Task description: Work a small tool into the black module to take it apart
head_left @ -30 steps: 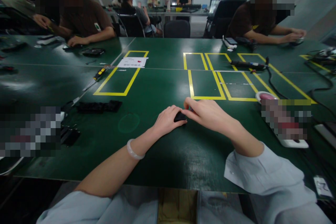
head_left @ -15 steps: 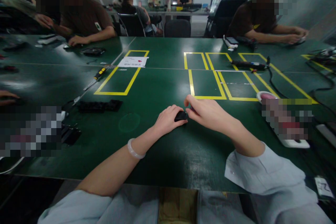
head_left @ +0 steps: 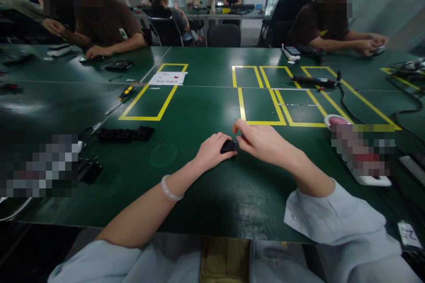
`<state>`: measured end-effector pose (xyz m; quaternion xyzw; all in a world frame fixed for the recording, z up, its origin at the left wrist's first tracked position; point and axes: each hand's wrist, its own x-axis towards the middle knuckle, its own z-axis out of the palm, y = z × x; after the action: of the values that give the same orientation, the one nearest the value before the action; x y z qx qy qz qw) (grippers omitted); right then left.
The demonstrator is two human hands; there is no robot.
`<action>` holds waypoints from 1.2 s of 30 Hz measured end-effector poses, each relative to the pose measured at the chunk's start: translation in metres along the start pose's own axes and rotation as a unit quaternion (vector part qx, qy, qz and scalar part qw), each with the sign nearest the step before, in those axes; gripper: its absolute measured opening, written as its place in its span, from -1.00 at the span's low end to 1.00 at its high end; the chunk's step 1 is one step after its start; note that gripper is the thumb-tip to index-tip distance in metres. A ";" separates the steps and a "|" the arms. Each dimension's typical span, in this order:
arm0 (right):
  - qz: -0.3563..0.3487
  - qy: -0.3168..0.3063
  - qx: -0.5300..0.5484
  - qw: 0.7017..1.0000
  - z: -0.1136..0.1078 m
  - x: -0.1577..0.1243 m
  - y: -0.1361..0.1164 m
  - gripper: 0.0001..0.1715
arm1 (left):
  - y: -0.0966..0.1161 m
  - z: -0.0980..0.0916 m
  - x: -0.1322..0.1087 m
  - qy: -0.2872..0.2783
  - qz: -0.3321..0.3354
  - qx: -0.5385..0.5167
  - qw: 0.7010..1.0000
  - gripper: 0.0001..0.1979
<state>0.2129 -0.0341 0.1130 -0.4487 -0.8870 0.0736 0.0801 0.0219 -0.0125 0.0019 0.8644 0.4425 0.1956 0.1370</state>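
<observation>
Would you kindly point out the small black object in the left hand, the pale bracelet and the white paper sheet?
Small black object (head_left: pixel 227 146): head view, middle of its exposed surface.
Pale bracelet (head_left: pixel 166 191): head view, lower left curve of the band.
White paper sheet (head_left: pixel 168 78): head view, middle of its upper face.

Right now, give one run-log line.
left hand: holds small black object; right hand: curled beside it, contents unclear; surface: green table

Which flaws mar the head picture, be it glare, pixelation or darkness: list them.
Head view: whitish glare on the green table at far left; head view: pixelated blocks over the white-rimmed object at right; head view: the black item in the left hand too dark for detail.
</observation>
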 end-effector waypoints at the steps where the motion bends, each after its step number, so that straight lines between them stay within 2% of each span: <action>1: 0.002 -0.001 0.001 1.000 -0.001 0.000 -0.001 -0.79 | 0.000 0.000 0.000 0.001 0.001 0.000 1.000 -0.59; 7: 0.013 -0.010 -0.011 1.000 -0.002 0.002 -0.003 -0.64 | -0.002 0.003 0.000 0.008 0.006 0.006 1.000 -0.59; 20: 0.004 -0.005 0.011 1.000 -0.003 0.000 -0.001 -0.80 | 0.000 0.000 0.000 0.001 -0.002 -0.006 1.000 -0.58; 26: 0.018 -0.015 -0.002 1.000 -0.004 0.001 -0.003 -0.64 | -0.001 0.003 0.000 0.008 0.004 0.005 1.000 -0.60; 36: 0.002 -0.010 -0.007 1.000 -0.002 0.000 0.000 -0.78 | 0.000 0.000 0.000 0.000 0.000 -0.004 1.000 -0.58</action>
<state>0.2133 -0.0337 0.1146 -0.4503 -0.8874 0.0721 0.0675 0.0218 -0.0126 0.0016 0.8640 0.4416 0.1972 0.1400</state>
